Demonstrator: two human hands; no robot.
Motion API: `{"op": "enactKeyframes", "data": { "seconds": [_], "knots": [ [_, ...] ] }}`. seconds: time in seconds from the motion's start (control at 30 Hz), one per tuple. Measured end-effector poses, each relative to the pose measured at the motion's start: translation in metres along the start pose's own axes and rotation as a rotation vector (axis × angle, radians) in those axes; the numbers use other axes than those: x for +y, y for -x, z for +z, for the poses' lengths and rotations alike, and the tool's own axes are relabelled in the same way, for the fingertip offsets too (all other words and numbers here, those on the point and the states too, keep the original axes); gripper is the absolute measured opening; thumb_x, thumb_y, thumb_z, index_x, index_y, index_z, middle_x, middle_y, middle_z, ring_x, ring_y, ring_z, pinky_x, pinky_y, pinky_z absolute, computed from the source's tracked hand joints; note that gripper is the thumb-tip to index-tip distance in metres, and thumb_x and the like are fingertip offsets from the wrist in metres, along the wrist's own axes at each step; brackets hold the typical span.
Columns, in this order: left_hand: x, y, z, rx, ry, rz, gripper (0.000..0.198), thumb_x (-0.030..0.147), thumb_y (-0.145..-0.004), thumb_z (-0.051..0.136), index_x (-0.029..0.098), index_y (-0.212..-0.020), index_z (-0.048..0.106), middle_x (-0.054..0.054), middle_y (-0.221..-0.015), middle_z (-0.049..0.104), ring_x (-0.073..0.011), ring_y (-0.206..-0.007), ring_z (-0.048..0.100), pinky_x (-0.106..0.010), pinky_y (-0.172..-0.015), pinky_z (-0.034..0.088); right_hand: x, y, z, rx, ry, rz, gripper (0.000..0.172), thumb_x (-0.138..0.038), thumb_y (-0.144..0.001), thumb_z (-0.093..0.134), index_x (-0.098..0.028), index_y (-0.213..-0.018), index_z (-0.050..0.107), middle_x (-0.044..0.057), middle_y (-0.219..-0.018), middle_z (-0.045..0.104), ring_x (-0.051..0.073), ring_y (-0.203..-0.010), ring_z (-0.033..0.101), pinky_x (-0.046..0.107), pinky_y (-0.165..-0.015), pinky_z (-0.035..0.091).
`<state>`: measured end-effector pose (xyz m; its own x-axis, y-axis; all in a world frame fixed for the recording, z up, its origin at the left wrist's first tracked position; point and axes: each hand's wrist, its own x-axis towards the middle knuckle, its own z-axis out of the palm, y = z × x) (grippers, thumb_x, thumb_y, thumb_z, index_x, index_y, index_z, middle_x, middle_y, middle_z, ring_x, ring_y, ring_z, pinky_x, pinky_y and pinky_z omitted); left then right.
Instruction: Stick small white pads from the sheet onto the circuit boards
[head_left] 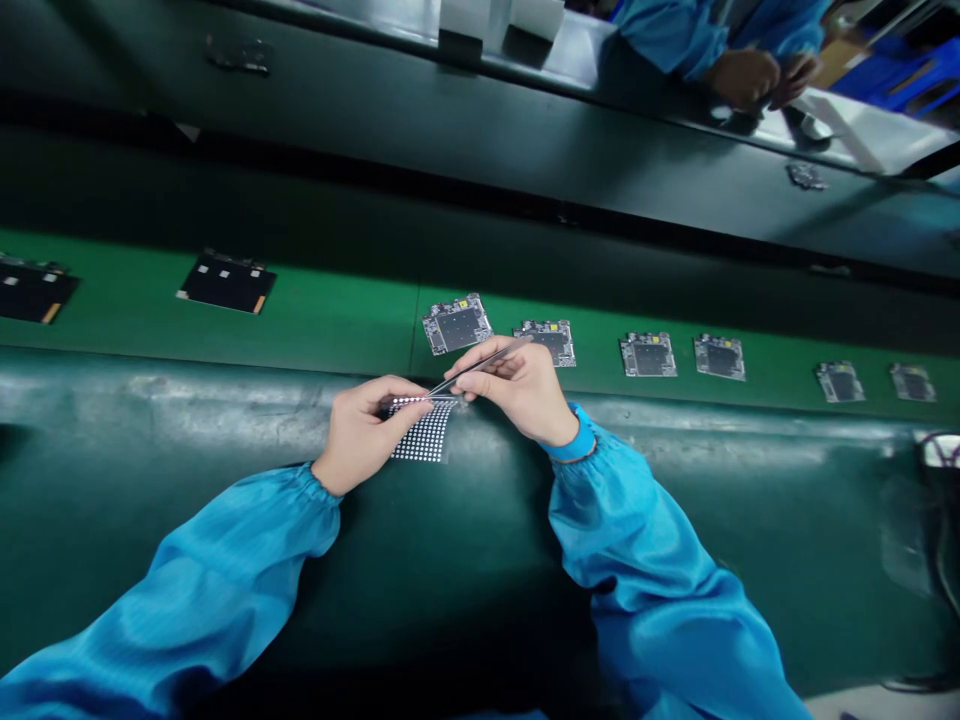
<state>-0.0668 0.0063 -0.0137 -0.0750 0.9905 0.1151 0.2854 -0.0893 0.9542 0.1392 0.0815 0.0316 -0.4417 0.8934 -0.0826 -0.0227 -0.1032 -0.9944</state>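
We've got a green conveyor belt (315,310) in front of us carrying eight boards: two black-covered ones (226,282) and six bare circuit boards (649,354) with grey square centres. On the dark green bench mat (150,560) sits one sheet of white dots (424,435), just below the belt. Our left hand (367,435) curls over its top edge, grip unclear. Our right hand (517,390) pinches one pair of tweezers (480,365), tips closed at the sheet; can't tell if they've got a dot.

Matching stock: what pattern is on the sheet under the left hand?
The sheet has neat rows of white dots on black, shown in the head view.
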Motion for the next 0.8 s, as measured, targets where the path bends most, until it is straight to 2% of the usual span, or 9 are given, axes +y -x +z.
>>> {"op": "enactKeyframes", "data": {
  "seconds": [0.23, 0.37, 0.53, 0.67, 0.8],
  "knots": [
    [0.002, -0.001, 0.001, 0.008, -0.016, 0.003, 0.012, 0.032, -0.083, 0.08, 0.021, -0.088, 0.078, -0.003, -0.086, 0.08, -0.0166, -0.075, 0.073, -0.028, -0.068, 0.058, 0.001, 0.001, 0.001, 0.038, -0.037, -0.013, 0.018, -0.032, -0.079, 0.083, -0.017, -0.086, 0.075, 0.004, -0.076, 0.076, 0.016, -0.065, 0.072, 0.029, -0.061, 0.061],
    [0.002, -0.001, 0.0, 0.009, -0.029, 0.001, 0.011, 0.032, -0.083, 0.079, 0.022, -0.089, 0.079, -0.003, -0.088, 0.08, -0.0175, -0.079, 0.074, -0.029, -0.071, 0.059, 0.013, -0.013, -0.008, 0.221, -0.029, -0.079, 0.019, -0.032, -0.077, 0.083, -0.019, -0.086, 0.072, 0.003, -0.074, 0.075, 0.016, -0.065, 0.072, 0.029, -0.059, 0.061],
    [0.001, 0.0, 0.0, 0.01, -0.048, -0.009, 0.012, 0.033, -0.083, 0.079, 0.022, -0.089, 0.079, -0.003, -0.087, 0.08, -0.0174, -0.078, 0.074, -0.029, -0.071, 0.059, 0.033, -0.049, -0.025, 0.423, 0.049, -0.106, 0.025, -0.032, -0.075, 0.082, -0.018, -0.089, 0.066, 0.001, -0.069, 0.071, 0.015, -0.062, 0.07, 0.027, -0.057, 0.059],
    [-0.001, 0.001, 0.0, 0.013, -0.044, -0.002, 0.011, 0.032, -0.083, 0.079, 0.022, -0.09, 0.079, -0.003, -0.088, 0.08, -0.0171, -0.078, 0.074, -0.028, -0.071, 0.059, 0.044, -0.066, -0.032, 0.445, 0.076, -0.049, 0.035, -0.036, -0.072, 0.084, -0.019, -0.091, 0.06, -0.001, -0.066, 0.068, 0.014, -0.058, 0.069, 0.025, -0.053, 0.058],
    [-0.002, 0.001, 0.001, 0.006, -0.031, -0.007, 0.011, 0.031, -0.083, 0.079, 0.023, -0.09, 0.079, -0.003, -0.088, 0.08, -0.0171, -0.08, 0.074, -0.028, -0.071, 0.059, 0.049, -0.068, -0.035, 0.453, 0.106, -0.054, 0.035, -0.038, -0.075, 0.083, -0.018, -0.091, 0.059, 0.001, -0.067, 0.069, 0.014, -0.058, 0.069, 0.025, -0.053, 0.058]
  ]
}}
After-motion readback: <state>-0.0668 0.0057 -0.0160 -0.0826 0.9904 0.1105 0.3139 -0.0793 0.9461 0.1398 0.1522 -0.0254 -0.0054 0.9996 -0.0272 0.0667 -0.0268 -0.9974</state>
